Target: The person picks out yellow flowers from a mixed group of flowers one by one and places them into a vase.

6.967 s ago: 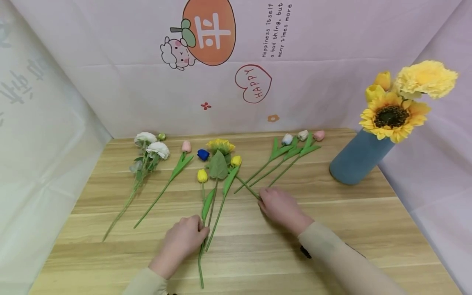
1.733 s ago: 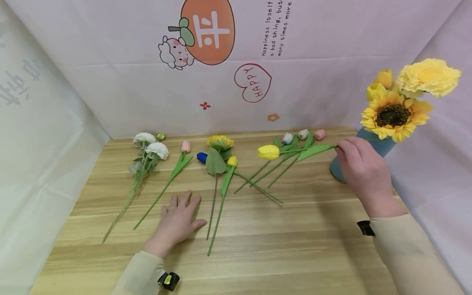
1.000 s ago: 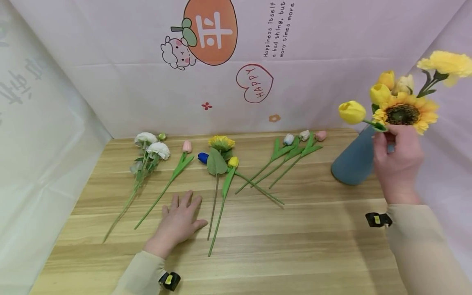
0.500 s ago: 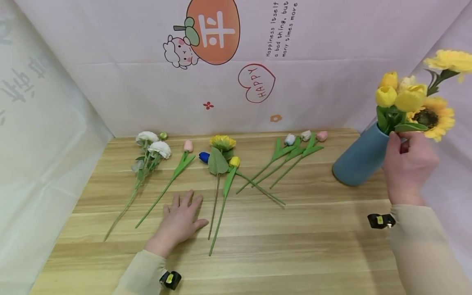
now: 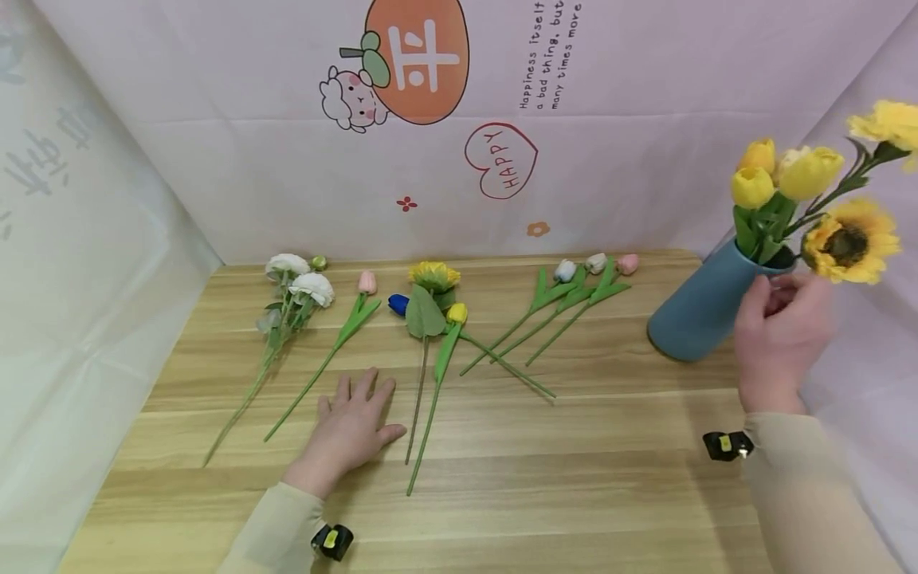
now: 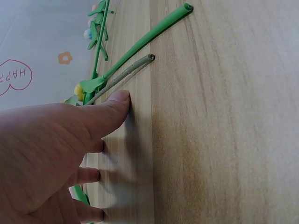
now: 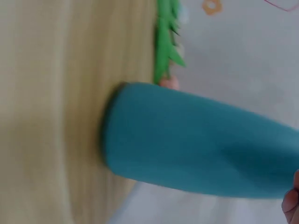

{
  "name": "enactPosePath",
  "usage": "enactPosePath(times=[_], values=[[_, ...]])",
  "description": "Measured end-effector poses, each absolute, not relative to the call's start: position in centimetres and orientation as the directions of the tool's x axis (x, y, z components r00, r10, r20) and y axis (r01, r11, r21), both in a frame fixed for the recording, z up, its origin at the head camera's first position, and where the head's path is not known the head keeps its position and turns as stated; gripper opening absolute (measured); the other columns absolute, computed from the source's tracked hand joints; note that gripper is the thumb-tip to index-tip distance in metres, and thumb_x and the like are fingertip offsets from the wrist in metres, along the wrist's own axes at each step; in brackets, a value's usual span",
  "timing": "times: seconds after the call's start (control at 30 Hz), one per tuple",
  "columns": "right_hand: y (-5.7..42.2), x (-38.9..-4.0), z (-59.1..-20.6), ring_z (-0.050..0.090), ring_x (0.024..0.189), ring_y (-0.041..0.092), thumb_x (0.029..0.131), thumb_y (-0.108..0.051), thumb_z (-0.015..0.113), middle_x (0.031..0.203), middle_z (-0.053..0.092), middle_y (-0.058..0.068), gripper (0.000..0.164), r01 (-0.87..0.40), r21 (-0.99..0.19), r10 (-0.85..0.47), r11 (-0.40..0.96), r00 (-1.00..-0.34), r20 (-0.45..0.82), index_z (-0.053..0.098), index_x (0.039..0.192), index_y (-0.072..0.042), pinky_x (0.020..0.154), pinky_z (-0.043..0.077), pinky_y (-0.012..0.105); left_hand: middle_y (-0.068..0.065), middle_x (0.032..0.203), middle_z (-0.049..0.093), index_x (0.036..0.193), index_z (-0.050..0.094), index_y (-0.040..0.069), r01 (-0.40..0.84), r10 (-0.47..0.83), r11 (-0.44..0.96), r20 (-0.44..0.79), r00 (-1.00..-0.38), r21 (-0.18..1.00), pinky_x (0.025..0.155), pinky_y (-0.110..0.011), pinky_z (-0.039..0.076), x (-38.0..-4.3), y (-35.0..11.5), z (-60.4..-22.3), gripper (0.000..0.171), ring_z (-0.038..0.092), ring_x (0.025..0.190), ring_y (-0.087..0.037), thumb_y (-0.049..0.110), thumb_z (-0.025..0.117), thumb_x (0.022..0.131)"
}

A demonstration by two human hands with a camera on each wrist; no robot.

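A blue vase [image 5: 706, 299] at the right back holds yellow tulips [image 5: 810, 173], a sunflower [image 5: 849, 241] and a ruffled yellow flower [image 5: 889, 127]. My right hand [image 5: 785, 335] is at the near side of the vase's rim, fingers loosely bent and holding nothing. In the right wrist view, its fingertips [image 7: 290, 199] just show beside the vase. My left hand [image 5: 347, 430] rests on the table with fingers spread, its thumb close to a brown stem [image 6: 124, 74]. That stem belongs to a yellow flower [image 5: 433, 277] lying between a blue tulip [image 5: 398, 304] and another yellow tulip [image 5: 456, 313].
White flowers [image 5: 311, 289] and a pink tulip [image 5: 367, 282] lie left on the wooden table [image 5: 559, 494]. Three pale tulips lie right of centre, including a light-blue one [image 5: 565, 271]. A printed cloth [image 5: 287, 191] hangs behind the table.
My right hand has carried a yellow tulip from the table into the vase, let go of it and drawn slightly down. The vase's flowers have spread rightward. My left hand has let go and spread flat.
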State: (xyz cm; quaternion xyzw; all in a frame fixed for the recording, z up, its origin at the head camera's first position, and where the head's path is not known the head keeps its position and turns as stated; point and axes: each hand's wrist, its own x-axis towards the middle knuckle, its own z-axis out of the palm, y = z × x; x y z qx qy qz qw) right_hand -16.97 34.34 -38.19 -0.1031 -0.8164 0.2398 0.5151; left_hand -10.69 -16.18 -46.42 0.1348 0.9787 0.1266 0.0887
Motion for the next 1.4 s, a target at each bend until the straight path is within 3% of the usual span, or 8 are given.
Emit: enactPosePath(times=[0.2, 0.33, 0.57, 0.77, 0.87, 1.07, 1.2, 1.4], values=[[31.2, -16.2, -40.8, 0.054, 0.062, 0.034, 0.093, -0.014, 0.052, 0.075, 0.059, 0.023, 0.022, -0.218, -0.358, 0.181, 0.908, -0.565, 0.805, 0.059, 0.096, 0.006, 0.053, 0.041, 0.05, -0.021, 0.153, 0.027, 0.147, 0.039, 0.015, 0.235, 0.282, 0.933, -0.149, -0.948, 0.272, 0.094, -0.081, 0.023, -10.7, -16.1, -46.1, 0.073, 0.018, 0.133, -0.056, 0.049, 0.066, 0.088], [28.7, -16.5, -41.7, 0.057, 0.065, 0.033, 0.093, -0.013, 0.053, 0.079, 0.06, 0.02, 0.021, -0.305, -0.261, -0.012, 0.916, -0.67, 0.743, 0.062, 0.101, 0.004, 0.049, 0.046, 0.053, -0.021, 0.152, 0.029, 0.146, 0.041, 0.015, 0.228, 0.277, 0.933, -0.152, -0.949, 0.277, 0.094, -0.081, 0.023, -10.8, -15.9, -45.9, 0.07, 0.019, 0.133, -0.057, 0.049, 0.064, 0.089], [23.7, -16.9, -42.9, 0.059, 0.065, 0.026, 0.095, -0.017, 0.059, 0.096, 0.063, 0.015, 0.028, -0.38, -0.225, -0.255, 0.897, -0.862, 0.438, 0.059, 0.118, -0.002, 0.046, 0.049, 0.046, -0.018, 0.146, 0.039, 0.138, 0.051, 0.014, 0.205, 0.238, 0.941, -0.094, -0.967, 0.27, 0.098, -0.074, 0.028, -11.2, -15.3, -46.0, 0.058, 0.031, 0.131, -0.048, 0.05, 0.059, 0.093], [19.5, -16.7, -44.0, 0.063, 0.08, 0.027, 0.092, -0.021, 0.065, 0.103, 0.064, 0.012, 0.035, -0.519, -0.166, -0.448, 0.839, -0.83, 0.332, 0.058, 0.122, -0.005, 0.061, 0.055, 0.045, -0.015, 0.13, 0.052, 0.126, 0.061, 0.012, 0.209, 0.227, 0.93, -0.025, -0.974, 0.301, 0.099, -0.062, 0.037, -11.5, -14.4, -46.3, 0.049, 0.044, 0.121, -0.041, 0.047, 0.059, 0.093], [18.2, -16.6, -44.4, 0.061, 0.072, 0.022, 0.09, -0.019, 0.068, 0.094, 0.064, 0.008, 0.029, -0.577, -0.137, -0.507, 0.805, -0.789, 0.347, 0.063, 0.115, -0.005, 0.057, 0.054, 0.04, -0.011, 0.113, 0.059, 0.11, 0.067, 0.011, 0.212, 0.226, 0.925, -0.008, -0.974, 0.315, 0.096, -0.053, 0.042, -11.7, -13.6, -46.4, 0.042, 0.051, 0.109, -0.035, 0.048, 0.06, 0.092], [17.3, -16.4, -45.1, 0.06, 0.072, 0.019, 0.09, -0.016, 0.069, 0.092, 0.064, 0.006, 0.021, -0.613, -0.12, -0.545, 0.781, -0.763, 0.348, 0.066, 0.107, -0.005, 0.056, 0.053, 0.037, 0.003, 0.072, 0.056, 0.075, 0.06, 0.016, 0.19, 0.218, 0.868, -0.008, -0.976, 0.459, 0.062, -0.035, 0.047, -12.2, -12.0, -47.1, 0.021, 0.051, 0.067, -0.017, 0.03, 0.067, 0.089], [17.6, -16.3, -45.3, 0.058, 0.068, 0.017, 0.088, -0.015, 0.07, 0.089, 0.063, 0.004, 0.019, -0.61, -0.136, -0.538, 0.781, -0.767, 0.349, 0.067, 0.105, -0.006, 0.052, 0.051, 0.034, 0.004, 0.065, 0.056, 0.071, 0.058, 0.016, 0.103, 0.163, 0.824, -0.06, -0.985, 0.558, 0.051, -0.031, 0.045, -12.2, -11.4, -47.0, 0.015, 0.05, 0.056, -0.013, 0.015, 0.061, 0.086], [18.2, -16.3, -45.3, 0.058, 0.065, 0.015, 0.088, -0.013, 0.07, 0.085, 0.064, 0.004, 0.021, -0.585, -0.162, -0.514, 0.794, -0.79, 0.333, 0.066, 0.106, -0.005, 0.051, 0.051, 0.033, 0.001, 0.065, 0.061, 0.081, 0.065, 0.013, -0.005, 0.127, 0.693, -0.13, -0.983, 0.721, 0.052, -0.029, 0.046, -12.1, -9.6, -45.6, 0.006, 0.053, 0.055, -0.012, 0.015, 0.06, 0.083]])
